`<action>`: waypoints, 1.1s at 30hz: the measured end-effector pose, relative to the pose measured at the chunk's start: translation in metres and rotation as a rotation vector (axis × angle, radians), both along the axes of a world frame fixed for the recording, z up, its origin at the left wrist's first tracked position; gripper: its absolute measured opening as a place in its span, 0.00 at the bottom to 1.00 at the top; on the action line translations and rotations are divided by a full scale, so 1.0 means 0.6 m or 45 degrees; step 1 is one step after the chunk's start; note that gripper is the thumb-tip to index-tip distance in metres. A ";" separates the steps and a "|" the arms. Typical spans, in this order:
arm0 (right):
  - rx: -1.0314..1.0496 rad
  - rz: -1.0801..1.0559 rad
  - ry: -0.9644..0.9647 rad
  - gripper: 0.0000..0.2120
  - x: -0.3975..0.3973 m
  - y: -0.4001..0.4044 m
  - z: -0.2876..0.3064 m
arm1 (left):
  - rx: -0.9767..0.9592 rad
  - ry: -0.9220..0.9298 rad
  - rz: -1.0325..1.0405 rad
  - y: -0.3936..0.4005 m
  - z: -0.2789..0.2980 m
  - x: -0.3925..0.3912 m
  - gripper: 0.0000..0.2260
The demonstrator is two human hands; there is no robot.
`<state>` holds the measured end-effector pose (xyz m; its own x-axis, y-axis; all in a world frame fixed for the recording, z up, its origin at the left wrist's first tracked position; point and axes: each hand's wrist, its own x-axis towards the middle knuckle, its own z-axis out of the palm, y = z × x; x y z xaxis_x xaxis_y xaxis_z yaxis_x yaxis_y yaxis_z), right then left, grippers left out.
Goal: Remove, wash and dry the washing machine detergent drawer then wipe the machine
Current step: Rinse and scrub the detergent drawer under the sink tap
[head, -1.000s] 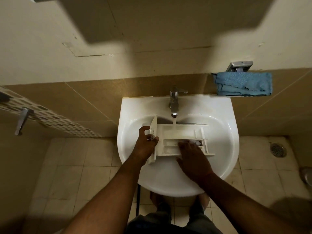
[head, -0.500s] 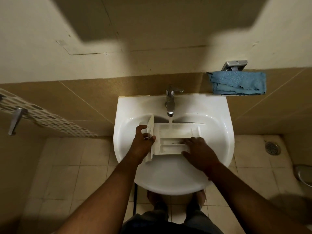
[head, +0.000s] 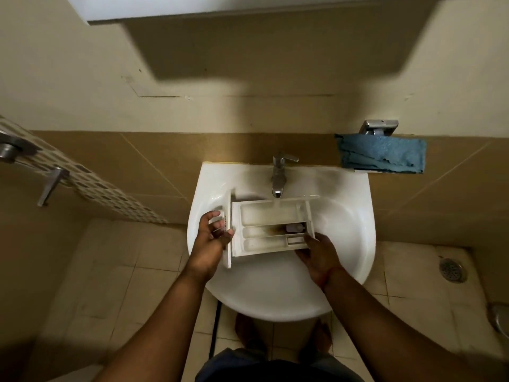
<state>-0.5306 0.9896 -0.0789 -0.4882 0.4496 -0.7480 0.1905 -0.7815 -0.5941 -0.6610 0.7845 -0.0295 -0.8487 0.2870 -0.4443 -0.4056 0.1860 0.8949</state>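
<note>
Beige tiled walls back the white sink point(head: 349, 205), where you hold the detergent drawer point(head: 271, 228) over the basin under the tap point(head: 278, 176). Your left hand point(head: 210, 241) curls round its front panel at the sink's left edge; your right hand point(head: 319, 255) grips its near right corner

Dim, shadowy (edges warped, soft).

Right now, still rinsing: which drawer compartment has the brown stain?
The narrow middle compartment, between the large one under the tap and the front strip.
</note>
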 end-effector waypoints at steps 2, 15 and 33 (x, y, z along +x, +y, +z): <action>0.058 0.030 -0.003 0.11 -0.004 -0.002 0.001 | 0.002 -0.001 0.050 -0.004 0.006 0.009 0.21; 0.190 0.223 0.055 0.11 -0.009 0.008 0.024 | -0.141 0.077 0.377 0.007 0.039 0.043 0.13; 0.530 0.654 -0.139 0.10 -0.001 0.129 0.093 | -0.244 -0.148 0.095 0.039 0.009 0.025 0.11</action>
<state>-0.5312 1.0668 -0.0229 -0.6483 0.4421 -0.6198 0.5534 -0.2855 -0.7825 -0.6462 0.8079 -0.0243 -0.8042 0.1268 -0.5807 -0.5229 0.3135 0.7926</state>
